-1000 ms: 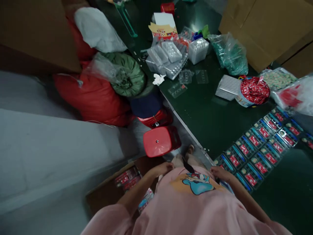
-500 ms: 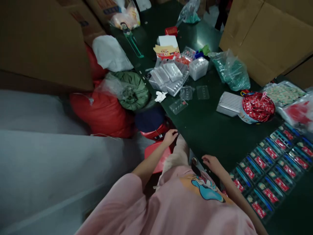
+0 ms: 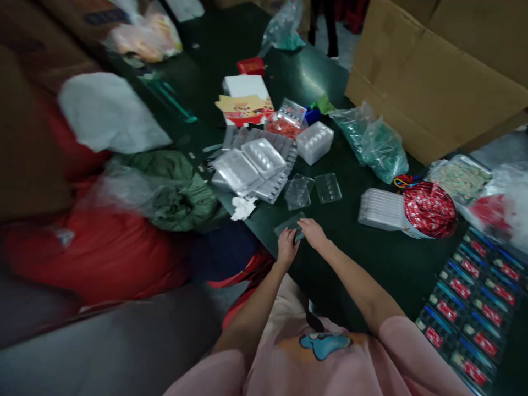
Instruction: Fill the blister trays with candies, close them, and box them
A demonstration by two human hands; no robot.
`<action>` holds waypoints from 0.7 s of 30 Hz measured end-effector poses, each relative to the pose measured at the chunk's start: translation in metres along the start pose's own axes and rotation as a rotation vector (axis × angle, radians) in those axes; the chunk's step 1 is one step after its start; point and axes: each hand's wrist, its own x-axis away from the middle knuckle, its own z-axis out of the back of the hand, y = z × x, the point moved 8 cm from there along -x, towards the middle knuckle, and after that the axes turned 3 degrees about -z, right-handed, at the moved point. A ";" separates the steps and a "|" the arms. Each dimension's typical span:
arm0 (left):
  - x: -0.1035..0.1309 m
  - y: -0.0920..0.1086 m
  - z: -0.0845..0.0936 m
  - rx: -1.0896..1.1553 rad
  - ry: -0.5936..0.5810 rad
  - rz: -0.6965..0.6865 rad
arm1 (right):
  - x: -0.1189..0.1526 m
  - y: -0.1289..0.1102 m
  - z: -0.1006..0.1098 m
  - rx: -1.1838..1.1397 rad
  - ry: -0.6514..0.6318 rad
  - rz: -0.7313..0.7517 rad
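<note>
A flat clear plastic tray (image 3: 284,225) lies near the green table's edge, partly covered by both hands. My left hand (image 3: 288,245) is at its near side, fingers curled at the edge. My right hand (image 3: 312,232) reaches over its right end with fingers pressed together. Whatever small item may lie under my fingertips is hidden. Just beyond, two more thin clear trays (image 3: 299,191) overlap, with another clear tray (image 3: 328,187) to their right.
Stacked clear plastic trays (image 3: 249,165) and a white tissue (image 3: 243,208) lie ahead on the left. A tub of red patterned pieces (image 3: 429,209) stands right, near rows of filled packs (image 3: 460,289). Red sacks (image 3: 111,242) bulge left of the table; a cardboard box (image 3: 433,82) stands behind.
Both hands have moved forward, from the table's edge and my lap onto the clear plastic tray. They have come close together. The view has shifted and turned, bringing the table nearer.
</note>
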 end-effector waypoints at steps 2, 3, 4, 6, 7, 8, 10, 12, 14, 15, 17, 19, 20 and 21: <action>0.019 0.006 -0.009 0.003 -0.052 -0.031 | -0.003 0.007 -0.011 0.040 -0.052 -0.027; 0.025 0.007 -0.011 -0.004 -0.070 -0.025 | 0.000 0.010 -0.016 0.055 -0.074 -0.035; 0.030 0.008 -0.012 -0.015 -0.082 -0.013 | 0.004 0.012 -0.020 0.061 -0.086 -0.038; 0.032 0.009 -0.012 -0.046 -0.089 0.019 | 0.014 0.015 -0.023 0.057 -0.085 -0.032; 0.030 0.010 -0.011 -0.066 -0.086 0.031 | 0.019 0.017 -0.024 0.052 -0.080 -0.028; 0.029 0.013 -0.010 -0.091 -0.083 0.034 | 0.024 0.017 -0.025 0.050 -0.073 -0.023; 0.024 0.021 -0.008 -0.150 -0.080 0.027 | 0.032 0.019 -0.025 0.072 -0.061 -0.013; 0.020 0.030 -0.006 -0.211 -0.079 0.020 | 0.035 0.018 -0.026 0.125 -0.055 0.009; 0.017 0.035 -0.004 -0.261 -0.065 0.050 | 0.035 0.019 -0.028 0.172 -0.045 0.020; 0.015 0.037 -0.003 -0.279 -0.053 0.077 | 0.033 0.021 -0.028 0.183 -0.039 0.014; 0.012 0.037 -0.003 -0.301 -0.031 0.132 | 0.029 0.024 -0.028 0.194 -0.034 0.001; 0.010 0.036 -0.004 -0.312 -0.004 0.162 | 0.025 0.026 -0.029 0.197 -0.035 0.004; 0.009 0.035 -0.004 -0.315 0.009 0.163 | 0.025 0.027 -0.028 0.186 -0.033 0.014; 0.009 0.035 -0.005 -0.318 0.021 0.159 | 0.024 0.027 -0.026 0.162 -0.024 0.024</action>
